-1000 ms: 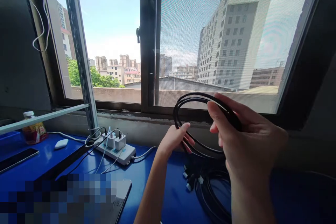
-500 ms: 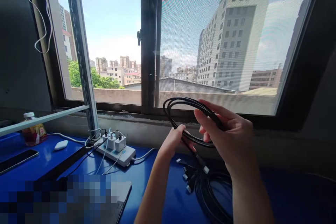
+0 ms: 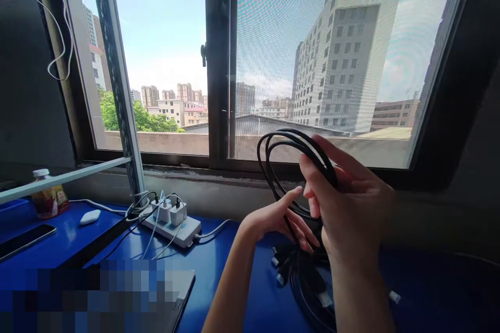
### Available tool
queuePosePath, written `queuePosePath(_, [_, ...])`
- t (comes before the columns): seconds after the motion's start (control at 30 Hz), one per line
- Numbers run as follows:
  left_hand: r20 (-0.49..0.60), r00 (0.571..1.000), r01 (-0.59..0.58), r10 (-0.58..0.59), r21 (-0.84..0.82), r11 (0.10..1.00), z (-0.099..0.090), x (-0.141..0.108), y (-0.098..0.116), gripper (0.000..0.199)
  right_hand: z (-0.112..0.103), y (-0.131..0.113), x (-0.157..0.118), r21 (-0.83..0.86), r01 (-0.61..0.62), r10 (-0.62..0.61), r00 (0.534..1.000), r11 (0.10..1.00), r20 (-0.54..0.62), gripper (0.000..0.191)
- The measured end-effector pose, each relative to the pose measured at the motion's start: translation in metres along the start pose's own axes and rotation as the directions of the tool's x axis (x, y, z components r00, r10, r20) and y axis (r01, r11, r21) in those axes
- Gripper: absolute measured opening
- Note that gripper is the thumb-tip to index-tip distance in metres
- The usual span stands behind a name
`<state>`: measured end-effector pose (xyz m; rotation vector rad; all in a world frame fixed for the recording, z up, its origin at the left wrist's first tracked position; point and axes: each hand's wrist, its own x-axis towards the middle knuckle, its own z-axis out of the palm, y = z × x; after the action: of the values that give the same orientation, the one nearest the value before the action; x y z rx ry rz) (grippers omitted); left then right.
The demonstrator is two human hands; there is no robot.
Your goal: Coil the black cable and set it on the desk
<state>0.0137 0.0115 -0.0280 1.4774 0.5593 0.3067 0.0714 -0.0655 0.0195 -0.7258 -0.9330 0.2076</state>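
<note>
A looped black cable (image 3: 312, 152) hangs in front of the window, its coils pinched between the thumb and fingers of my right hand (image 3: 353, 190). Lower down, my left hand (image 3: 279, 218) is open, thumb stretched away from the fingers, beside the bottom of the loops. A strand runs down past its fingers; whether they touch it I cannot tell. Below hangs a connector (image 3: 324, 299) with a metal tip, in front of a coiled bundle of black cables (image 3: 299, 296) on the blue table (image 3: 214, 276). Several plug ends (image 3: 280, 278) stick out of that bundle's left side.
A white power strip (image 3: 175, 226) with chargers plugged in lies left of my hands. Further left are a phone (image 3: 27, 241), a white case (image 3: 90, 217) and a bottle (image 3: 49, 197). A metal shelf post (image 3: 119, 83) rises there. One connector end (image 3: 395, 297) shows at the right.
My right hand has risen slightly to the right with the cable loops. My left hand has released its pinch on the cable and spread its fingers. The dangling connector hangs lower.
</note>
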Motion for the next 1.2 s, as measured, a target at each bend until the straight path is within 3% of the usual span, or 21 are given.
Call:
queuePosePath(0.17, [-0.114,0.984,-0.146,0.135,-0.094,0.985,0.000,-0.001,-0.003,0.058,0.008,-0.008,-0.009,-0.015,-0.024,0.025,0.999,1.000,0.034,0.029])
queuePosePath(0.3, [-0.010,0.992,-0.124,0.125,-0.206,0.971,-0.001,-0.005,-0.003,0.053,0.005,-0.014,-0.014,0.026,0.014,-0.015,0.998,1.000,0.061,0.031])
queuePosePath(0.37, [-0.049,0.969,-0.247,0.242,-0.250,0.936,-0.001,-0.007,-0.001,0.046,0.003,-0.013,-0.012,0.086,0.064,-0.069,0.996,0.994,0.064,0.030])
queuePosePath(0.4, [-0.095,0.940,-0.340,0.326,-0.259,0.904,-0.001,-0.007,0.000,0.041,0.002,-0.011,-0.010,0.124,0.081,-0.089,0.994,0.989,0.059,0.029])
queuePosePath(0.5, [-0.299,0.799,-0.594,0.522,-0.250,0.765,-0.001,-0.008,0.005,0.028,0.002,0.000,-0.001,0.266,0.044,-0.055,0.998,0.963,0.034,0.026])
queuePosePath(0.67, [-0.573,0.624,-0.758,0.531,-0.277,0.591,-0.004,-0.010,0.013,0.038,0.002,0.021,0.017,0.397,-0.164,0.172,0.985,0.903,0.016,0.023])
queuePosePath(0.8, [-0.656,0.534,-0.794,0.533,-0.174,0.582,-0.008,-0.013,0.016,0.039,-0.005,0.030,0.024,0.266,-0.223,0.222,0.974,0.938,0.035,0.027])
queuePosePath(0.97, [-0.685,0.443,-0.770,0.579,0.041,0.636,-0.012,-0.020,0.016,0.025,-0.013,0.033,0.024,-0.067,-0.071,0.076,0.994,0.995,0.077,0.057])
queuePosePath(1.07, [-0.692,0.436,-0.719,0.574,0.116,0.686,-0.012,-0.024,0.017,0.014,-0.016,0.031,0.022,-0.241,0.057,-0.024,0.990,0.969,0.139,0.057])
queuePosePath(1.2, [-0.651,0.501,-0.695,0.571,0.092,0.713,-0.005,-0.030,0.019,0.019,-0.019,0.021,0.017,-0.299,0.198,-0.150,0.973,0.934,0.173,0.056])
